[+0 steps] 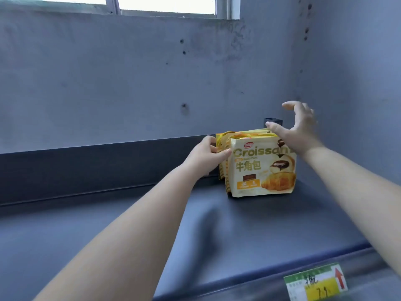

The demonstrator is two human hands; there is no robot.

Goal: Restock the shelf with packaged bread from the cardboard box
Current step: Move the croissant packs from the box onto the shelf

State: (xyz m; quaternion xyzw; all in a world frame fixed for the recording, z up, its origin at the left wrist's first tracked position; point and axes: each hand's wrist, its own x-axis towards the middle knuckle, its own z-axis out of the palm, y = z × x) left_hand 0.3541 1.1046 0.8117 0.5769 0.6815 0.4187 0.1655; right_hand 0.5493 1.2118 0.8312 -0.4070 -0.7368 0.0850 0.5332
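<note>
Shelf: dark grey metal shelf (108, 224), mostly bare, so restocking seems just begun.
Bread: yellow plastic croissant packs (260, 168) stand upright near the back wall.
Left hand (206, 155): grip clasps the packs' side.
Right hand (301, 127): grip released, fingers spread above them.
Box: unseen.
</note>
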